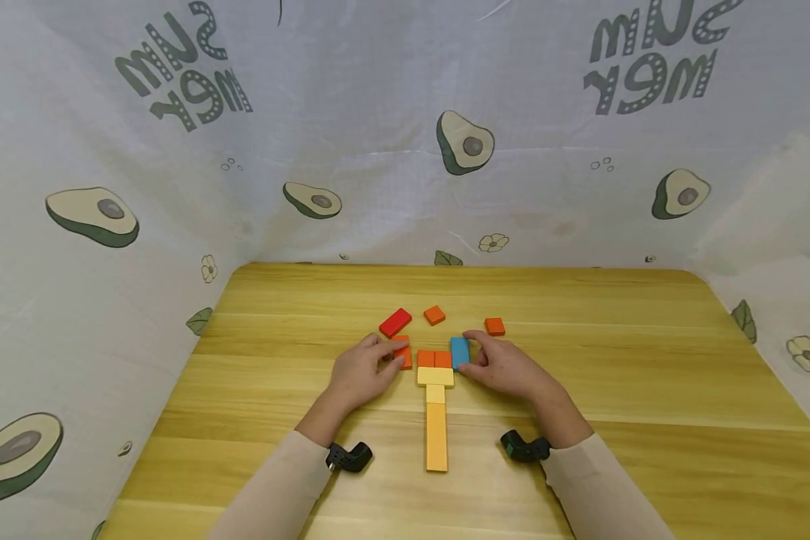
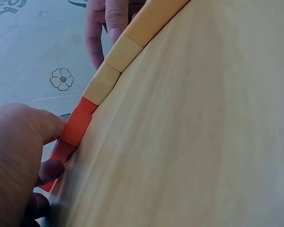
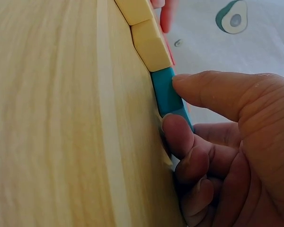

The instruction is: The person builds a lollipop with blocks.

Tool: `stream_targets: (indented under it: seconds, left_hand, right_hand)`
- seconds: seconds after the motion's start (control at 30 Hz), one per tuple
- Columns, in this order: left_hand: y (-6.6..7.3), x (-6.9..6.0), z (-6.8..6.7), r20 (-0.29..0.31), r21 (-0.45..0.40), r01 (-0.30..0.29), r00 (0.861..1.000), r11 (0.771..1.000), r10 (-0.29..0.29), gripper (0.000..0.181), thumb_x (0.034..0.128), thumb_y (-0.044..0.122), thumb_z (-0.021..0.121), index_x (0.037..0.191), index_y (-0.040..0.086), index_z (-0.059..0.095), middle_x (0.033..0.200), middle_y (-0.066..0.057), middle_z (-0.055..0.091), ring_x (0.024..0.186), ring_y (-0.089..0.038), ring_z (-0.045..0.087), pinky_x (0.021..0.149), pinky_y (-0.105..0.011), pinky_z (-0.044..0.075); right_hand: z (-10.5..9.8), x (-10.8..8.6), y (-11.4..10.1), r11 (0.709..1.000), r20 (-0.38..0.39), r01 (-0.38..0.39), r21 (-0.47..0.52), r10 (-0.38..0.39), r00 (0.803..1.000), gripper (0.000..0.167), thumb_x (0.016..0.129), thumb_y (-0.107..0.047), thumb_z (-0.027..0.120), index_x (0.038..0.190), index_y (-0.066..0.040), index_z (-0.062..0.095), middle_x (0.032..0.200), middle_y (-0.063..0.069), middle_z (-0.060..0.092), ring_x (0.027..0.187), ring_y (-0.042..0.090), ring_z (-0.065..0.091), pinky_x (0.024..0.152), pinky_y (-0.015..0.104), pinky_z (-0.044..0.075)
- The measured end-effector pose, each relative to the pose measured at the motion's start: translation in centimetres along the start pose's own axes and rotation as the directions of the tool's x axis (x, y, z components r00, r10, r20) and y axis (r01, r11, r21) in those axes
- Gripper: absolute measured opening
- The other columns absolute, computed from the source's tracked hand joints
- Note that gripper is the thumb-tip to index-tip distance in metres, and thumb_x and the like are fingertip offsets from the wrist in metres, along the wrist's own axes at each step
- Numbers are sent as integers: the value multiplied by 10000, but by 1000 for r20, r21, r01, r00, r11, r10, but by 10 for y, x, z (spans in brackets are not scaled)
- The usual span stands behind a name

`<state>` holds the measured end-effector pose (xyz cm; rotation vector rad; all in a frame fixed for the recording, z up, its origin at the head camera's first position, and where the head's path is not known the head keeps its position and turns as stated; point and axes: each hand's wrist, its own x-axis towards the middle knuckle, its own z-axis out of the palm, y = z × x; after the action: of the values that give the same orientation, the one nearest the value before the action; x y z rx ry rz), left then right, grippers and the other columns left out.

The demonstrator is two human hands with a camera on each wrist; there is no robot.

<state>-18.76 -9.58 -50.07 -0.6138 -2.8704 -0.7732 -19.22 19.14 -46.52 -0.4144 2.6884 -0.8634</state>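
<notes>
In the head view, my left hand (image 1: 363, 371) pinches an orange block (image 1: 403, 354) by its ends between thumb and index finger. It lies flat, left of two small orange-red squares (image 1: 435, 359) with a gap between. My right hand (image 1: 508, 367) pinches a blue block (image 1: 460, 352) against the squares' right side. Below the squares sits a wide pale yellow block (image 1: 435, 376), then a small yellow square (image 1: 435, 394) and a long light-orange block (image 1: 436, 439). The right wrist view shows the thumb on the blue block (image 3: 164, 90), fingers curled by its far end.
A red block (image 1: 395, 322) lies tilted beyond my left hand. Two loose orange squares, one near the middle (image 1: 435, 315) and another to the right (image 1: 495, 326), lie farther back. A printed cloth (image 1: 378, 135) rises behind the wooden table (image 1: 648, 360).
</notes>
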Motion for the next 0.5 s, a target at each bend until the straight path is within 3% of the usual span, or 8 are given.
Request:
stream_targets:
  seconds: [0.23,0.5]
  left_hand:
    - [3,1,-1,28,29,-12,1000,1000,11,354,1033,446,564,1368,379,657,852,94,508,583,-48,355,509,-223,285]
    - [6,1,-1,14,22,33,999,999,-33,442,1000,507,597,1409,342,632,822,98,483,591,-54,359,510,-218,276]
  right_hand:
    - [0,0,-1,1000,1,6,11,-6,1000,651,963,-310,714,1492,-34,452,813,19,595,664,146,505,617,303,428]
    - [0,1,0,1000,7,-10,15,10,1000,667,960,-318,717,1501,-39,446,822,21,601,677,150,514,625,305,436]
